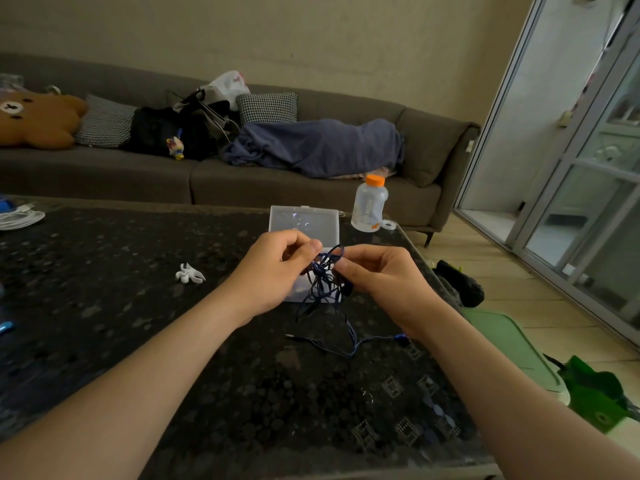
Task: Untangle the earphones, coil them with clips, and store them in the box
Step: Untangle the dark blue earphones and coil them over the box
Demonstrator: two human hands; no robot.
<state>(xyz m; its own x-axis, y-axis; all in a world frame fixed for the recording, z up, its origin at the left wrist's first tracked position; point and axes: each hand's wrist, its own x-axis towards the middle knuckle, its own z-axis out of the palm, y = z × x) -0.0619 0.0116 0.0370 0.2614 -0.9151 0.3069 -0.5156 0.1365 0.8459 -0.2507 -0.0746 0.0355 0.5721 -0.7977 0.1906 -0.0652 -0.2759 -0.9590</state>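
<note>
The left hand (277,268) and the right hand (377,271) were both up above the table (138,341). Each one pinched a bit of the dark blue earphones (323,275) with its fingertips. The cord was a messy knot between the two hands. Loose loops hung down from it, and the plug end (291,336) and one blue earbud (401,338) lay on the table below.

The clear box (304,220) sat open just behind the hands. The white clips (188,273) lay on the table off to the left, not touched yet. So the job looked like it was near the start, with the untangling not done.

What could go wrong? If the hands pulled the wrong loop, the knot might get tighter. A hard tug could hurt the thin cord. The hanging loops could also catch on the edge of the box and drag it.
</note>
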